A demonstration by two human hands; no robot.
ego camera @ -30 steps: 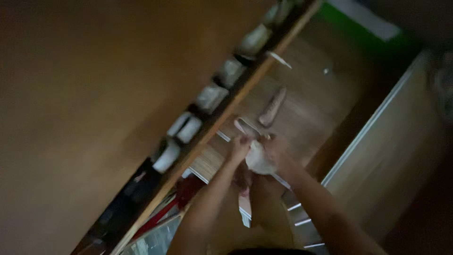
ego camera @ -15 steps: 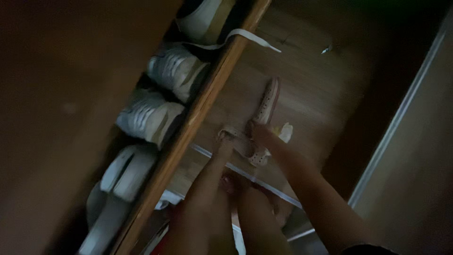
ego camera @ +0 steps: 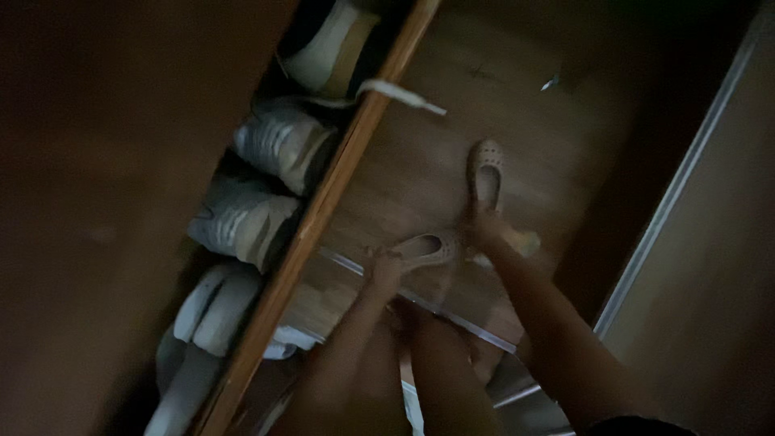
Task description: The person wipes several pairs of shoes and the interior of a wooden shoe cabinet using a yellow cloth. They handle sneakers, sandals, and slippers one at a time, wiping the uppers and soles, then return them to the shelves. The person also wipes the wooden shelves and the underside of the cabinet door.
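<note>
Now, low over the wooden floor [ego camera: 420, 169]:
Held shoe [ego camera: 428, 249]: pale perforated slip-on, caught between both hands, just above the boards.
Long axis: roughly 8 to 2 o'clock, heel end toward the left hand, toe end toward the right.
Left hand [ego camera: 384, 266]: at the shoe's 8 o'clock, fingers curled onto its heel rim.
Right hand [ego camera: 484, 230]: at its 2 o'clock, closed on or against the toe end; exact grip too dim to tell.
Second shoe [ego camera: 487, 171]: matching, flat on the floor at 1 o'clock, just beyond the right hand, axis near 12 to 6.
Rack rail [ego camera: 323, 218]: at 9 o'clock, pale trainers [ego camera: 282, 141] behind it.
</note>
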